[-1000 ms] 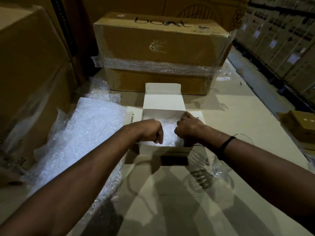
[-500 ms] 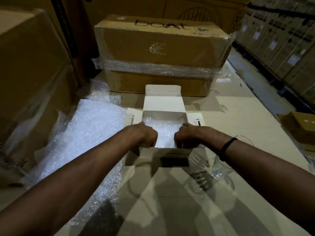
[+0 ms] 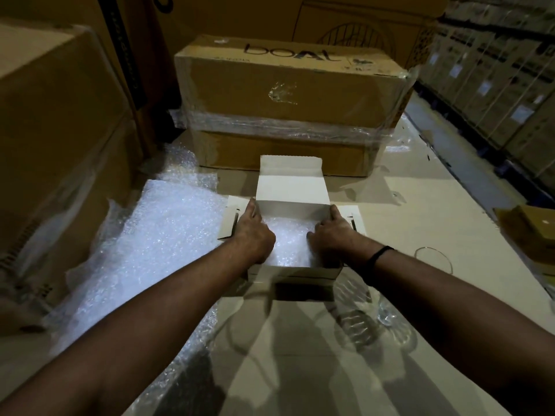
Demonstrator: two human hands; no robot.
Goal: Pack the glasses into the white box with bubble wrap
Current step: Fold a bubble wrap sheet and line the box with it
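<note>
Since the small white cardboard box point(image 3: 292, 209) is thin and light, it can slide or bend under a push. I judge it is better held by its side walls than by the upright lid flap. It stands open in the middle of the tabletop point(image 3: 405, 205), and a piece of clear bubble wrap point(image 3: 289, 240) lies inside on its bottom.

The left hand point(image 3: 255, 232) lies along the left inner wall and the right hand point(image 3: 330, 235) along the right one. Both have the fingers stretched toward the far corners and press the wrap down, grasping nothing. The wrap is soft and springy, so it probably wants to lift and must be pushed well into the corners. A bigger loose sheet of bubble wrap point(image 3: 156, 241) lies just left of the box.

The clear drinking glasses point(image 3: 434, 261) are on the tabletop to the right of the box, partly under the right forearm. None is in the box yet, and how many there are I cannot tell. They look thin, smooth and fragile. I would take each one around the body, not by the rim, and keep them from knocking together.
</note>
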